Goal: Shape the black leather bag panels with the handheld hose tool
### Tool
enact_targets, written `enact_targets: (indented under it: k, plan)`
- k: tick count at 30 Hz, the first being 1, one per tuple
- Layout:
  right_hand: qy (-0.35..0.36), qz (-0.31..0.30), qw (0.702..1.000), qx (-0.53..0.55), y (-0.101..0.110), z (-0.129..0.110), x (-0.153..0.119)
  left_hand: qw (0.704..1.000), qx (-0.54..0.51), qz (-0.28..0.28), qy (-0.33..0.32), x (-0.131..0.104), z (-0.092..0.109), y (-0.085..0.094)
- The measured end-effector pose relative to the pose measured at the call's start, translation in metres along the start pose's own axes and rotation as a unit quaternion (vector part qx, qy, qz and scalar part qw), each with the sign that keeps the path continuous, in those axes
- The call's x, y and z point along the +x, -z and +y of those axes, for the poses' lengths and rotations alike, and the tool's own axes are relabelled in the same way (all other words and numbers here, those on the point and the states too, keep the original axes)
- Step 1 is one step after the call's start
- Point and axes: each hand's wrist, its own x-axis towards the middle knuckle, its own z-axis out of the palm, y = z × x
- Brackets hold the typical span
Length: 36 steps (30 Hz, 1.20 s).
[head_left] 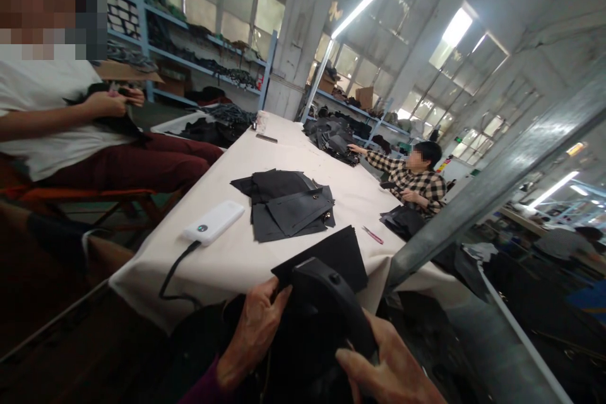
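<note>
My left hand [258, 322] is closed, its thumb and fingers pinching the edge of dark material low in front of me. Just beyond it, a flat black panel [338, 259] lies at the table's near edge. My right hand [383, 360] is curled inward with its thumb bent; a thick curved black piece with a small round knob [334, 279] covers part of its fingers. What that hand grips is too dark to make out. Farther on, a loose pile of black panels [288, 205] rests on the table, some with metal eyelets.
On the pale-covered table [265, 154] are a white power bank [215, 221] with a black cable and red-handled snips [374, 235]. A slanted metal post [473, 196] crosses at right. A person in white [52, 107] sits left; another in checks [409, 177] reaches across the far side.
</note>
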Motion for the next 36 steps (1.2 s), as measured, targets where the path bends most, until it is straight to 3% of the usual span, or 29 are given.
enact_targets:
  k: [3, 6, 9, 12, 16, 20, 22, 24, 27, 32, 34, 36]
  plan:
    - [0.019, -0.032, 0.998, 0.046, -0.006, 0.000, -0.001, 0.995, 0.089, 0.004, -0.045, -0.013, 0.001, 0.000]
    - [0.055, 0.016, 0.996, 0.066, 0.002, 0.007, -0.005, 0.968, 0.185, 0.018, -0.168, -0.023, -0.002, 0.002]
    - [0.050, 0.095, 0.993, 0.041, 0.021, 0.014, -0.019, 0.890, 0.249, 0.037, -0.380, -0.027, 0.001, 0.004]
    - [0.021, 0.147, 0.989, 0.013, 0.039, 0.022, -0.041, 0.800, 0.318, 0.076, -0.504, -0.023, 0.019, 0.007]
    - [-0.004, 0.182, 0.983, -0.014, 0.049, 0.035, -0.070, 0.721, 0.368, 0.093, -0.579, -0.008, 0.064, 0.015]
    - [-0.017, 0.166, 0.986, 0.014, 0.046, 0.053, -0.082, 0.647, 0.380, 0.123, -0.649, 0.012, 0.114, 0.024]
    - [-0.020, 0.175, 0.984, 0.011, 0.045, 0.062, -0.082, 0.616, 0.385, 0.140, -0.672, 0.023, 0.129, 0.026]
    - [-0.019, 0.191, 0.981, 0.001, 0.042, 0.069, -0.080, 0.595, 0.401, 0.144, -0.682, 0.036, 0.130, 0.023]
    - [-0.020, 0.166, 0.986, 0.005, 0.036, 0.078, -0.076, 0.594, 0.459, 0.081, -0.656, 0.057, 0.096, 0.009]
    - [-0.046, 0.108, 0.993, 0.000, 0.016, 0.089, -0.068, 0.674, 0.555, -0.094, -0.478, 0.076, -0.014, -0.015]
    - [-0.058, 0.096, 0.994, -0.009, 0.009, 0.093, -0.062, 0.704, 0.549, -0.112, -0.437, 0.076, -0.049, -0.019]
    - [-0.065, 0.083, 0.994, -0.010, 0.004, 0.096, -0.054, 0.722, 0.527, -0.100, -0.436, 0.075, -0.070, -0.020]
